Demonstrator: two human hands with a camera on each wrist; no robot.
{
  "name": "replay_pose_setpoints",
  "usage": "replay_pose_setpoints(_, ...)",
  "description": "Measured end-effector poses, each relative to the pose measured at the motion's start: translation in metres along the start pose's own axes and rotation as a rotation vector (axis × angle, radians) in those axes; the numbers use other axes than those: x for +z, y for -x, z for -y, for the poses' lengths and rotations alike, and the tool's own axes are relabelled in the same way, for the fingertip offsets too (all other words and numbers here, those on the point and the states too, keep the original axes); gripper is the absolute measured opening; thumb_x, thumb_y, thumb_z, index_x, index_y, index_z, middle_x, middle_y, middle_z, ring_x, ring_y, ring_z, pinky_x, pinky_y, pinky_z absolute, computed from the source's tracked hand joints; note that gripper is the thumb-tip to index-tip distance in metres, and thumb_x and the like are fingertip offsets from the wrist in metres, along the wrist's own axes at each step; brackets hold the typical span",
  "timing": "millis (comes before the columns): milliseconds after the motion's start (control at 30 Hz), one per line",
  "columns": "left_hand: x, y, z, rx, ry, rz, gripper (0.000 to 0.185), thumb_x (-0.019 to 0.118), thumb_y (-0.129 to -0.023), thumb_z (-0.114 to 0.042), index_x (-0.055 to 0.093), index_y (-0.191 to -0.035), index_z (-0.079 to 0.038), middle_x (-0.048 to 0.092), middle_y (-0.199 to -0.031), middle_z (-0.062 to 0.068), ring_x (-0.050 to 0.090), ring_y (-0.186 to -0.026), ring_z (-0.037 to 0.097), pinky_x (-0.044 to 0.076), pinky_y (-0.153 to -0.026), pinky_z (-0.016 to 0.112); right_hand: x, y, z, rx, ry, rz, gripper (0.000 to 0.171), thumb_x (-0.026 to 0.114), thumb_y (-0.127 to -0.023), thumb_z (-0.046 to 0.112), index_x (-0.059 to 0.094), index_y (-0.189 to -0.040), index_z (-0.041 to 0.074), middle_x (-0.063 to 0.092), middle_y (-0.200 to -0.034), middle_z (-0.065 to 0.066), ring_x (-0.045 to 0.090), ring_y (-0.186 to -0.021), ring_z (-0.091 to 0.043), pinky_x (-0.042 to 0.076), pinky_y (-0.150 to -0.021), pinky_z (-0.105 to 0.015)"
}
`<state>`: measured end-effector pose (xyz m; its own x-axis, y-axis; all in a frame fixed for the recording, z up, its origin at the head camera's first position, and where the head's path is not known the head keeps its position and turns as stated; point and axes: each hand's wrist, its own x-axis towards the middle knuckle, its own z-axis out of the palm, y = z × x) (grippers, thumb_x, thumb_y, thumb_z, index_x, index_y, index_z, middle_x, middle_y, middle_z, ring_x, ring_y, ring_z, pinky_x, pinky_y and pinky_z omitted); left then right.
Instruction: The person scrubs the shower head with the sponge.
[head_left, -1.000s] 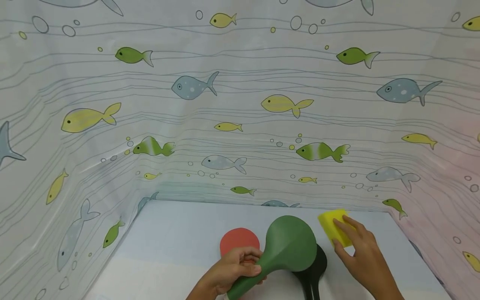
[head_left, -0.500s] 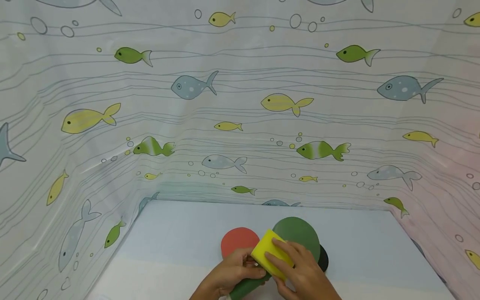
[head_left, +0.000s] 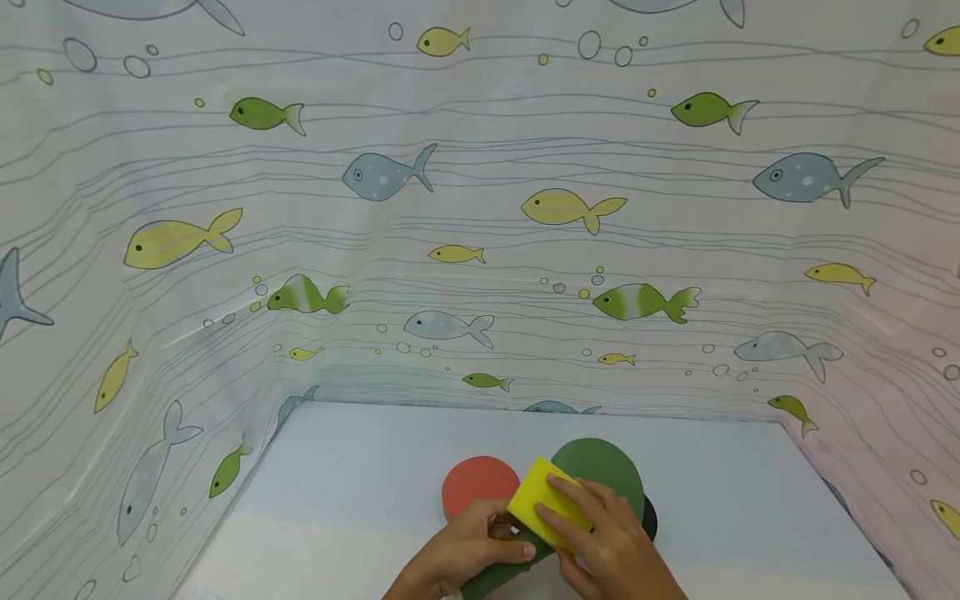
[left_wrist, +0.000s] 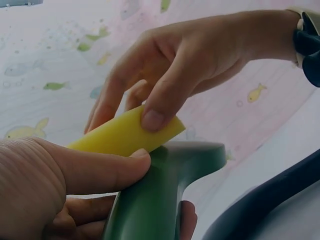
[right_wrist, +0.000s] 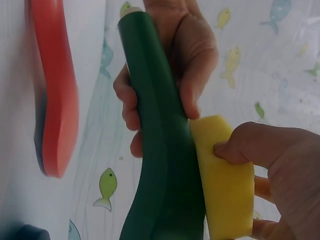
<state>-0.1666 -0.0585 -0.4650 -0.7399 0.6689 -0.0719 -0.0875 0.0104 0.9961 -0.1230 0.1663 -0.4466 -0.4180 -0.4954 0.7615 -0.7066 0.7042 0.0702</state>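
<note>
Head view: low in the middle of the frame, the left hand wraps its fingers round the handle of a green paddle, whose round face lies just above and right of it. The right hand comes in from the lower right and pinches a yellow sponge, laid flat on the paddle where face meets handle. The paddle's long axis runs from lower left to upper right, and the sponge lies across that line, its long side slanting toward the lower right. A red paddle lies on the pale bench to the left, and the edge of a black paddle peeks out at the right from under the green one. A fish-print curtain rings the bench.

Left wrist view: the left hand fills the lower left, its thumb lying along the green paddle neck. The sponge sits on top, touching the thumb tip. The right hand reaches in from the upper right, with a fingertip pressed on the sponge's near side. The dark handle of the black paddle crosses the lower right.

Right wrist view: the green paddle runs top to bottom through the centre. The left hand is curled round its upper end. The sponge lies against the paddle's right side, held by the right hand at lower right. The red paddle stands at the left edge.
</note>
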Motion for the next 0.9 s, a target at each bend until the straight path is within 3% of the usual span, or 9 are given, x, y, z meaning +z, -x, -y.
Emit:
replay_pose_setpoints(133,0.001,0.002,-0.001,-0.018,-0.015,0.005,0.036,0.070,-0.091,-0.011,0.064,-0.126,-0.004,0.072,-0.112,0.008,0.071,-0.094,0.017,0.056,-0.076,0.022,-0.006,0.000,-0.004,0.045,-0.022,0.005,0.044,0.035,-0.104,0.040,0.070,-0.122,0.021,0.061,-0.134,-0.009,0.055,-0.110,-0.025,0.052,-0.078,-0.042)
replay_pose_setpoints(300,0.001,0.003,-0.003,-0.032,-0.019,0.010,0.034,0.069,-0.092,-0.012,0.065,-0.125,-0.005,0.071,-0.111,0.008,0.068,-0.094,0.018,0.055,-0.076,0.022,-0.012,0.002,-0.011,0.105,-0.040,0.004,0.045,0.036,-0.105,0.042,0.069,-0.127,0.020,0.059,-0.137,-0.009,0.053,-0.115,-0.027,0.038,-0.100,-0.030)
replay_pose_setpoints(400,0.002,0.003,-0.004,-0.035,-0.028,0.005,0.035,0.069,-0.091,-0.012,0.065,-0.125,-0.005,0.071,-0.110,0.007,0.066,-0.093,0.018,0.055,-0.074,0.023,-0.015,0.003,-0.017,0.144,-0.053,-0.009,0.046,0.036,-0.105,0.044,0.068,-0.128,0.020,0.058,-0.139,-0.010,0.053,-0.115,-0.030,0.031,-0.106,-0.026)
replay_pose_setpoints(633,0.004,0.005,-0.005,-0.031,-0.021,0.005,0.037,0.070,-0.091,-0.012,0.064,-0.127,-0.004,0.069,-0.115,0.008,0.067,-0.092,0.017,0.054,-0.074,0.022,-0.022,0.007,-0.029,0.276,-0.058,-0.018,0.048,0.036,-0.104,0.049,0.067,-0.129,0.022,0.056,-0.142,-0.007,0.053,-0.117,-0.026,0.029,-0.107,-0.009)
replay_pose_setpoints(700,0.004,0.005,-0.005,-0.034,-0.022,0.000,0.038,0.070,-0.090,-0.011,0.064,-0.127,-0.004,0.069,-0.115,0.008,0.066,-0.093,0.017,0.054,-0.074,0.022,-0.024,0.009,-0.034,0.320,-0.054,-0.006,0.041,0.048,-0.102,0.046,0.066,-0.130,0.022,0.055,-0.143,-0.007,0.053,-0.117,-0.025,0.029,-0.105,-0.006)
replay_pose_setpoints(767,0.004,0.005,-0.004,-0.036,-0.028,-0.005,0.038,0.071,-0.090,-0.011,0.065,-0.127,-0.005,0.069,-0.115,0.008,0.066,-0.092,0.017,0.053,-0.074,0.021,-0.026,0.012,-0.039,0.368,-0.045,0.000,0.038,0.066,-0.095,0.036,0.066,-0.131,0.021,0.055,-0.143,-0.007,0.053,-0.117,-0.024,0.030,-0.103,-0.004)
replay_pose_setpoints(833,0.004,0.005,-0.003,-0.033,-0.037,-0.010,0.039,0.071,-0.089,-0.010,0.065,-0.127,-0.006,0.070,-0.114,0.007,0.066,-0.092,0.017,0.053,-0.074,0.021,-0.029,0.015,-0.045,0.422,-0.016,0.009,0.049,0.079,-0.083,0.021,0.066,-0.131,0.021,0.055,-0.143,-0.007,0.053,-0.115,-0.024,0.032,-0.098,-0.002)
replay_pose_setpoints(900,0.005,0.006,-0.002,-0.026,-0.043,-0.012,0.040,0.071,-0.088,-0.009,0.066,-0.128,-0.007,0.070,-0.113,0.007,0.066,-0.091,0.016,0.053,-0.074,0.021,-0.032,0.018,-0.052,0.470,0.018,-0.008,0.060,0.083,-0.072,0.005,0.067,-0.129,0.018,0.056,-0.141,-0.010,0.055,-0.112,-0.028,0.046,-0.093,-0.013)
